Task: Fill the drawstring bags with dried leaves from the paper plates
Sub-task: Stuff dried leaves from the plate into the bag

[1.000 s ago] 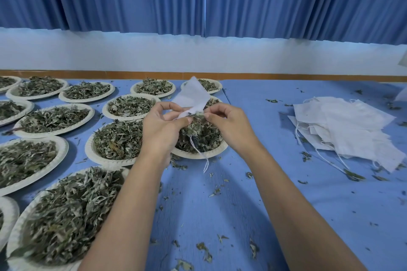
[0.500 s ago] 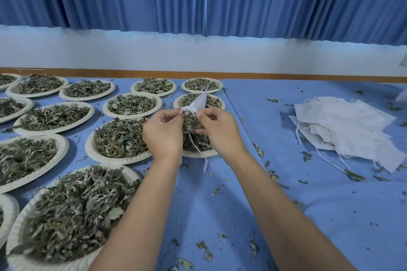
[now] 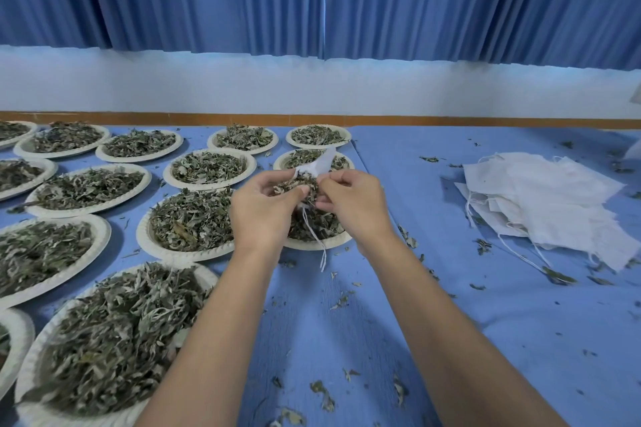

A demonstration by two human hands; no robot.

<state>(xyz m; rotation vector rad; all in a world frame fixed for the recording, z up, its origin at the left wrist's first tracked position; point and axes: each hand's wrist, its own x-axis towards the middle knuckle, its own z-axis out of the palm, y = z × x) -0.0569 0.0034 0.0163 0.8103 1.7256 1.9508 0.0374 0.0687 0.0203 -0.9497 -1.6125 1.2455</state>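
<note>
A small white drawstring bag is held between both hands above a paper plate of dried leaves. My left hand pinches the bag's mouth from the left, with a clump of dried leaves at its fingertips. On the right side, my right hand pinches the mouth. The bag's white strings dangle below the hands. Most of the bag's body points away from me and is partly hidden.
Several paper plates of dried leaves cover the left half of the blue table. A pile of flat white bags lies at the right. Loose leaf bits are scattered over the cloth. A white wall and blue curtains stand behind.
The bag has folded down from a raised, flat shape into a small bunch between my fingers. Both hands have drawn closer together over the plate, and leaves now sit at the bag's mouth.
</note>
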